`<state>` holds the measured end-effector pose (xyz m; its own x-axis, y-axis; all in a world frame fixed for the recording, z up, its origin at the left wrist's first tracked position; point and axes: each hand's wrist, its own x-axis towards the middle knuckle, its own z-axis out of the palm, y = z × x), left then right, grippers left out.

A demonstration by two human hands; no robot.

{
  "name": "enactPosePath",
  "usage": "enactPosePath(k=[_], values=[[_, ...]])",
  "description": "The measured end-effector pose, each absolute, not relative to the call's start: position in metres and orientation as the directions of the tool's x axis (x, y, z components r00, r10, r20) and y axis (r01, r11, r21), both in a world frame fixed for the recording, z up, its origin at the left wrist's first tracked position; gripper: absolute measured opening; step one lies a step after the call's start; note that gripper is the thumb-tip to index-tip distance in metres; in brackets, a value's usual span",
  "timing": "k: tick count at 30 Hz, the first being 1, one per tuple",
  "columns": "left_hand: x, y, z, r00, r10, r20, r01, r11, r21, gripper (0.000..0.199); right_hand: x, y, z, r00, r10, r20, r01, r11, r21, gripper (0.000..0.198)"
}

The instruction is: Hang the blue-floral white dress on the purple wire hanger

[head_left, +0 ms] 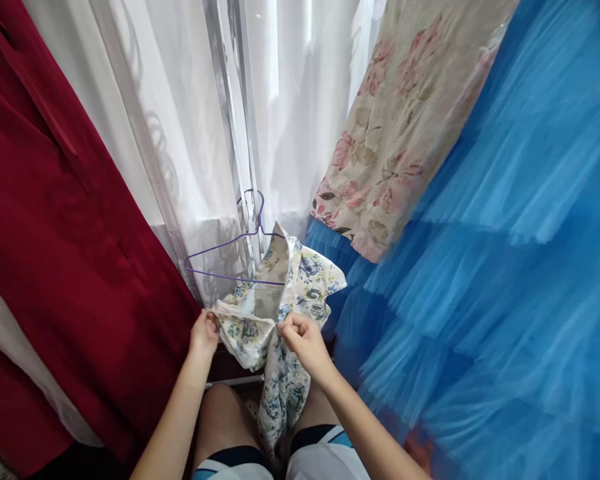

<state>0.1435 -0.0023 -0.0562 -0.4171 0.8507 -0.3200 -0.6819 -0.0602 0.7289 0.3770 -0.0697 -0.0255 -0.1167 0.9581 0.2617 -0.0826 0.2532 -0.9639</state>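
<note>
A white garment with blue and green flowers (307, 283) hangs partly on a purple hanger (215, 250), its right side over the hanger's right arm. The hanger's left arm is bare, and its hook goes around a pale rod or strip. My left hand (204, 333) is closed on the garment's loose left edge, just below the hanger's left end. My right hand (303, 337) pinches the fabric near the middle of the neck opening. Below my hands the rest of the garment droops between my knees.
Dark red fabric (75, 220) hangs on the left, and white sheer curtains (300, 100) are behind the hanger. To the right hang a beige floral cloth (380, 147) and a blue layered tulle dress (500, 267). My bare legs are below.
</note>
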Motion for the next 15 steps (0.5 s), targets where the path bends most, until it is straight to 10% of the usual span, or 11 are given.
enactPosePath(k=[7,15], values=[[0.231,-0.053,-0.074,-0.087,0.976,-0.2,-0.75,0.068,0.658,0.016,0.446,-0.078,-0.095,0.224,0.967,0.122,0.02,0.121,-0.992,0.037],[0.261,-0.118,-0.016,0.244,0.912,0.33,-0.403,-0.215,0.89,0.03,0.457,-0.115,-0.085,0.316,0.911,0.266,0.18,0.217,-0.959,0.035]])
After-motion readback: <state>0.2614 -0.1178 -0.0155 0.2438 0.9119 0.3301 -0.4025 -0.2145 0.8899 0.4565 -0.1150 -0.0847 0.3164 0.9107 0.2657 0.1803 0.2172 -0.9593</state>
